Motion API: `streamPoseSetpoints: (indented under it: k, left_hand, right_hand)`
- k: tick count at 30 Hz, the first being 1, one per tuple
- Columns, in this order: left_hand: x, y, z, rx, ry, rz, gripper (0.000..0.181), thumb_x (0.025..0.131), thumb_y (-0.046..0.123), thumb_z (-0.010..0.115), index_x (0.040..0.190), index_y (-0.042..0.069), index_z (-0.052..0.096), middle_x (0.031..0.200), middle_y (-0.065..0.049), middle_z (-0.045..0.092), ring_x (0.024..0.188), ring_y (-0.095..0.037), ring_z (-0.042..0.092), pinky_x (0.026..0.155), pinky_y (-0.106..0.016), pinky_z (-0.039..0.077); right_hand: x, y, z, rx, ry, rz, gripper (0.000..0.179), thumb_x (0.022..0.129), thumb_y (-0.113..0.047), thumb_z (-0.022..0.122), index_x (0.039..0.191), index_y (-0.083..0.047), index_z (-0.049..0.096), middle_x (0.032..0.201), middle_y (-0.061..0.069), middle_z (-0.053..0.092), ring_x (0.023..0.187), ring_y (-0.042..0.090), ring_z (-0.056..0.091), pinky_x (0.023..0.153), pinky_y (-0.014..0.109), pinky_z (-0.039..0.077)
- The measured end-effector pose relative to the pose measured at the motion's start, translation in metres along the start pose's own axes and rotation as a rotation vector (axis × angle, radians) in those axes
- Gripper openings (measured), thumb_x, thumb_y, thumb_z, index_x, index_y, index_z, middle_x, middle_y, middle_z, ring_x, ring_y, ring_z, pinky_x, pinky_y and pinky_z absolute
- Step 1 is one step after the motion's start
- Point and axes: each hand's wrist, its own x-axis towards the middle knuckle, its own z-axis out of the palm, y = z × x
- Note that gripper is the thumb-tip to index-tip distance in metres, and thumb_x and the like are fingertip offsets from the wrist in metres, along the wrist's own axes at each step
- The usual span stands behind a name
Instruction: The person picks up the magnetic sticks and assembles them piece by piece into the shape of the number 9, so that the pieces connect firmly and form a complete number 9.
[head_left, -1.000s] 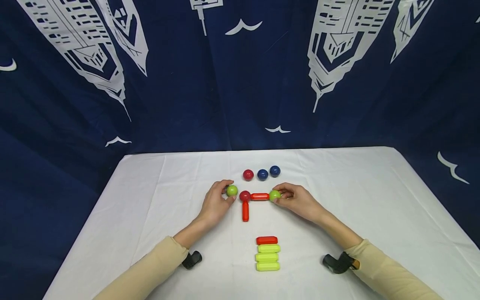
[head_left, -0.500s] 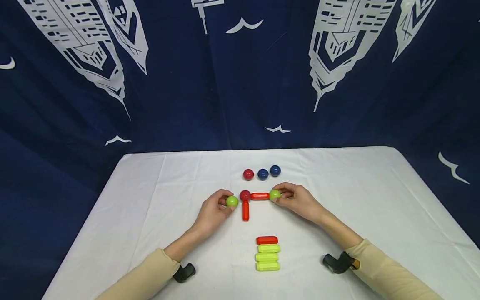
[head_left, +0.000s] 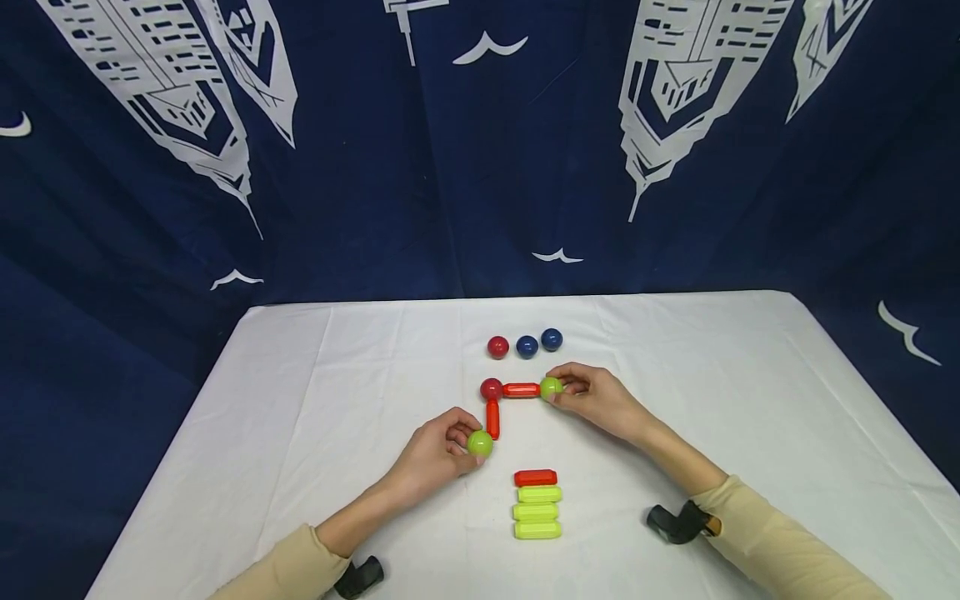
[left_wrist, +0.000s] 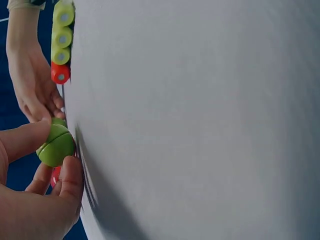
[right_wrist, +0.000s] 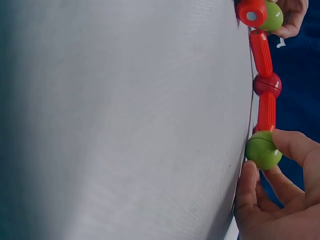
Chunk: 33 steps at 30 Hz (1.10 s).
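Observation:
My left hand [head_left: 437, 454] pinches a green ball [head_left: 480, 443] between thumb and fingers, right by the near end of an upright-lying red rod [head_left: 492, 419]. That rod runs from a red ball [head_left: 491, 389] toward me. A second red rod [head_left: 521, 390] leads rightward from the same ball to another green ball [head_left: 551, 387], which my right hand [head_left: 600, 402] pinches. In the left wrist view the held green ball [left_wrist: 56, 146] shows a seam round it. The right wrist view has rods and balls in a chain, with the right-hand green ball [right_wrist: 263, 150] at its end.
Behind the joined pieces sit a loose red ball [head_left: 498, 347] and two blue balls [head_left: 527, 347]. Nearer me lies a stack of rods: one red rod [head_left: 536, 477] above several yellow-green rods [head_left: 537, 512]. A white cloth [head_left: 360, 367] covers the table; a dark blue curtain [head_left: 450, 167] hangs behind.
My left hand has brought its green ball toward me, from beside the red ball down to the near end of the red rod. The right hand stays on its green ball.

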Motion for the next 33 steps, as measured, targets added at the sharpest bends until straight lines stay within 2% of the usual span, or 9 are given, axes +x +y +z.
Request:
streamPoseSetpoints:
  k: [6,9,13,15,18,25,30,33]
  left_hand:
    - [0.000,0.001,0.008,-0.035,-0.019,0.008,0.034,0.079,0.002,0.078,0.107,0.005,0.059,0.093,-0.004,0.056,0.086,-0.021,0.053,0.072,-0.022,0.047]
    - [0.000,0.003,0.011,-0.034,-0.013,0.020,0.034,0.079,0.002,0.078,0.107,0.005,0.059,0.093,-0.005,0.056,0.087,-0.021,0.052,0.072,-0.022,0.046]
    - [0.001,0.004,0.014,-0.022,0.004,0.019,0.033,0.079,0.000,0.077,0.106,0.005,0.059,0.093,-0.005,0.056,0.087,-0.020,0.052,0.071,-0.021,0.045]
    - [0.001,0.005,0.015,-0.024,0.014,0.015,0.032,0.079,-0.001,0.077,0.106,0.005,0.060,0.093,-0.005,0.056,0.087,-0.020,0.052,0.070,-0.020,0.045]
    - [0.002,0.006,0.017,-0.033,0.030,0.009,0.032,0.079,-0.002,0.076,0.106,0.005,0.059,0.093,-0.005,0.056,0.086,-0.021,0.051,0.070,-0.021,0.045]
    - [0.001,0.008,0.022,-0.063,0.067,-0.024,0.031,0.079,-0.003,0.075,0.105,0.006,0.060,0.094,-0.003,0.056,0.086,-0.020,0.051,0.071,-0.021,0.046]
    - [0.001,0.008,0.025,-0.071,0.083,-0.034,0.030,0.079,-0.002,0.075,0.104,0.006,0.060,0.094,-0.003,0.056,0.086,-0.020,0.051,0.070,-0.021,0.046]
    - [0.002,0.009,0.025,-0.066,0.083,-0.036,0.030,0.079,-0.002,0.076,0.104,0.006,0.059,0.094,-0.003,0.056,0.086,-0.021,0.052,0.070,-0.021,0.045]
  right_hand:
    - [-0.001,0.000,-0.003,-0.014,-0.011,-0.007,0.036,0.087,-0.007,0.072,0.123,-0.003,0.065,0.106,0.007,0.067,0.088,0.019,0.060,0.078,0.024,0.050]
    - [-0.004,-0.004,-0.005,-0.062,0.031,-0.021,0.039,0.087,-0.007,0.072,0.125,-0.005,0.064,0.110,0.007,0.067,0.088,0.019,0.060,0.076,0.027,0.050]
    - [-0.010,-0.016,-0.006,-0.095,0.110,-0.088,0.034,0.088,-0.003,0.069,0.121,-0.006,0.066,0.107,0.007,0.065,0.082,0.019,0.061,0.071,0.028,0.053]
    - [-0.013,-0.024,-0.004,-0.093,0.113,-0.130,0.029,0.089,-0.002,0.068,0.118,-0.007,0.068,0.104,0.005,0.065,0.080,0.018,0.062,0.070,0.028,0.054]
    - [-0.014,-0.035,0.003,-0.083,0.048,-0.166,0.024,0.091,-0.005,0.067,0.114,-0.010,0.070,0.102,0.002,0.066,0.079,0.016,0.062,0.070,0.027,0.054]
    - [-0.007,-0.047,0.026,-0.117,-0.203,-0.245,0.026,0.095,-0.005,0.062,0.119,-0.011,0.068,0.104,0.002,0.068,0.090,0.012,0.059,0.081,0.027,0.051]
    - [0.000,-0.052,0.041,-0.236,-0.308,-0.255,0.030,0.096,-0.007,0.058,0.124,-0.017,0.066,0.101,-0.006,0.061,0.089,0.010,0.055,0.079,0.029,0.048]
    - [0.004,-0.055,0.045,-0.322,-0.334,-0.277,0.030,0.096,-0.008,0.057,0.121,-0.022,0.067,0.096,-0.010,0.057,0.089,0.008,0.052,0.077,0.028,0.047]
